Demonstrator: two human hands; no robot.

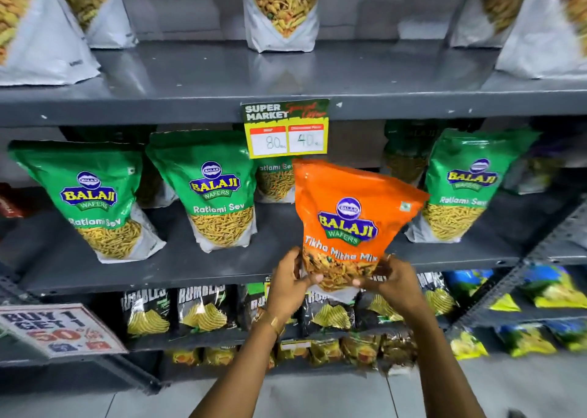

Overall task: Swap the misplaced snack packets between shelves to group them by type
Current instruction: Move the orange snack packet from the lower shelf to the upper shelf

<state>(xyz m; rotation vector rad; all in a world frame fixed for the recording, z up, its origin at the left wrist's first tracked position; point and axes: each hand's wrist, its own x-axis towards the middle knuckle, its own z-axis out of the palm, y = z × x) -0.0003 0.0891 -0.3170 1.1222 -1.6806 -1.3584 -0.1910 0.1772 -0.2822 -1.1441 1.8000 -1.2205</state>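
Orange packet point(352, 220) in both hands point(341, 278) (upright)

Bare forearms, no sleeves visible; gold bangle point(270, 320) on left wrist; right wrist unadorned.

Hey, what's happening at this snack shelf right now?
A person is holding an orange Tikha Mitha Mix packet by its bottom edge with both hands, left hand and right hand, in front of the middle shelf. That shelf is otherwise lined with green Ratlami Sev packets, so the orange one is the odd one there. Whether it is coming off or going on cannot be told.
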